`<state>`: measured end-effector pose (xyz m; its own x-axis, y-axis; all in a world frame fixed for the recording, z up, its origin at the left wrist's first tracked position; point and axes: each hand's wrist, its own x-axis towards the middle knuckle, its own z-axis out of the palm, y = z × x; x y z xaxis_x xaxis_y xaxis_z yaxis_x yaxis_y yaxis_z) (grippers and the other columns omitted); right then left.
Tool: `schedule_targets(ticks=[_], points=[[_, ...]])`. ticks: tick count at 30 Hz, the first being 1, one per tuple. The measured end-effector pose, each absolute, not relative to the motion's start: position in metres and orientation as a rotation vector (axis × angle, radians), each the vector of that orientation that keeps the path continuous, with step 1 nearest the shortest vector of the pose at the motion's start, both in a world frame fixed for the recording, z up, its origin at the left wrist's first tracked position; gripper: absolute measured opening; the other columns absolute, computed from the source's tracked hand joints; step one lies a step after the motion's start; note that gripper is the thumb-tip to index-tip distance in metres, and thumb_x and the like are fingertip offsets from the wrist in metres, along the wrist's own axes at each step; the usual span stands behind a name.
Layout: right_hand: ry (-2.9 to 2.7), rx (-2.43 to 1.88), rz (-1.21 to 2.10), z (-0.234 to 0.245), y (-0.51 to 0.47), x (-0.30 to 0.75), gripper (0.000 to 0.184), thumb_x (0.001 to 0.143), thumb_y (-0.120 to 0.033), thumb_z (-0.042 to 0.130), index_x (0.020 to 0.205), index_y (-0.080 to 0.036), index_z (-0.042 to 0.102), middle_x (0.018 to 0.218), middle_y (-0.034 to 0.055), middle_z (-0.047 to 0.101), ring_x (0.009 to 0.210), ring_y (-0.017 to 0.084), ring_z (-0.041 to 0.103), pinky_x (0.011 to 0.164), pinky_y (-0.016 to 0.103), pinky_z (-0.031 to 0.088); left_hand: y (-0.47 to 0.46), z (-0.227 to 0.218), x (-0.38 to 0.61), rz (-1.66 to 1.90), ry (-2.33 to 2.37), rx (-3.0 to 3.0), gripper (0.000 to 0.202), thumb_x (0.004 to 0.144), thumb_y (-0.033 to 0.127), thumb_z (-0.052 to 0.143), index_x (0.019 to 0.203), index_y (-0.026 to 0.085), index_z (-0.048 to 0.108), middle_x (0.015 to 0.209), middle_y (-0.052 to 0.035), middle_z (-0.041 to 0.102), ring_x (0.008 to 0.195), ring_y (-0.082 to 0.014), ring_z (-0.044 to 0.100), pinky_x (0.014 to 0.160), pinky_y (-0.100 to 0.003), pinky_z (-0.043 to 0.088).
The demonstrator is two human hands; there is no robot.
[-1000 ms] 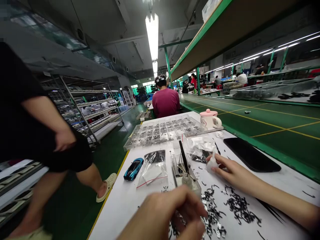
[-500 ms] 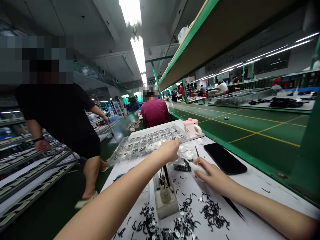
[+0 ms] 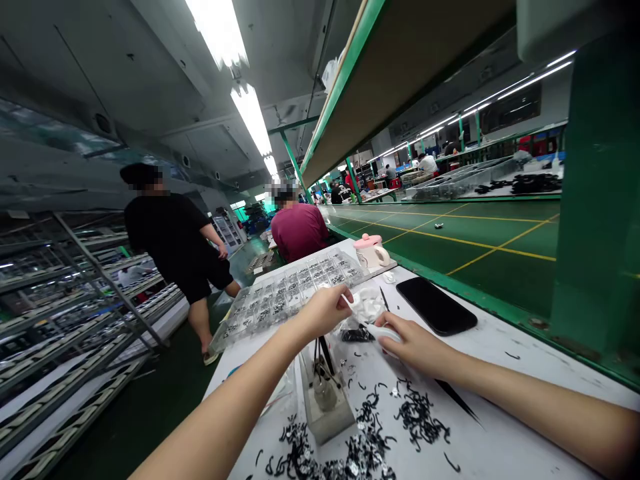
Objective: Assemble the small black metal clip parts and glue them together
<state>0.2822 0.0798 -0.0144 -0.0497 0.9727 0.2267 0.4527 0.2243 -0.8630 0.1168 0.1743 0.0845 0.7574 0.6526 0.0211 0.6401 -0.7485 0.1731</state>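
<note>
White bench [image 3: 480, 457] is carrying loose black pieces [image 3: 423, 420] along its near edge; between its middle and right edge, the right hand [image 3: 407, 341] is gripping a squeeze bottle [image 3: 383, 332]; the left hand [image 3: 326, 310] is curling nearby, whether holding anything I cannot tell, and a dropping left wrist could be toppling the tools [image 3: 327, 357] standing below

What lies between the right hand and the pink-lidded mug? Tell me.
In the head view, crumpled white material, a thin dark item and a small white scrap lie between the right hand and the pink-lidded mug.
</note>
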Motion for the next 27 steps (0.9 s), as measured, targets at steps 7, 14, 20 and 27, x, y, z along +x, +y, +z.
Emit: schedule_targets(ticks=[7,14,20,27], points=[[-1.499,-1.261,0.955,-0.011,0.085,0.283,0.024,0.093,-0.036,0.052,0.103,-0.015,0.058,0.086,0.0014,0.062,0.072,0.014,0.06,0.068,0.032,0.051,0.175,0.085,0.113,0.182,0.811,2.865,0.02,0.093,0.03,0.055,0.106,0.014,0.059,0.099,-0.0057,0.064,0.086,-0.0188,0.063,0.078,-0.039,0.054],[-1.336,-1.17,1.147,-0.012,0.091,0.281,0.027,0.095,-0.038,0.049,0.106,-0.014,0.056,0.081,0.0001,0.06,0.06,0.01,0.056,0.054,0.024,0.049,0.178,0.085,0.112,0.272,0.807,3.043,0.017,0.093,0.029,0.054,0.101,0.015,0.061,0.097,-0.0052,0.063,0.086,-0.0185,0.062,0.078,-0.038,0.053],[-1.266,-1.103,1.162,-0.007,0.091,0.285,0.026,0.094,-0.037,0.05,0.105,-0.014,0.056,0.083,0.0005,0.06,0.063,0.011,0.058,0.058,0.026,0.05,0.18,0.084,0.12,0.338,0.879,3.141,0.018,0.093,0.029,0.054,0.102,0.015,0.06,0.097,-0.0052,0.063,0.084,-0.018,0.062,0.076,-0.037,0.053],[-1.204,-1.082,1.166,0.002,0.085,0.288,0.024,0.093,-0.035,0.052,0.104,-0.014,0.057,0.085,0.0011,0.061,0.067,0.012,0.059,0.061,0.028,0.051,0.191,0.095,0.12,0.426,1.043,3.126,0.017,0.093,0.029,0.055,0.102,0.016,0.06,0.102,-0.0062,0.062,0.087,-0.0186,0.061,0.078,-0.038,0.053]])
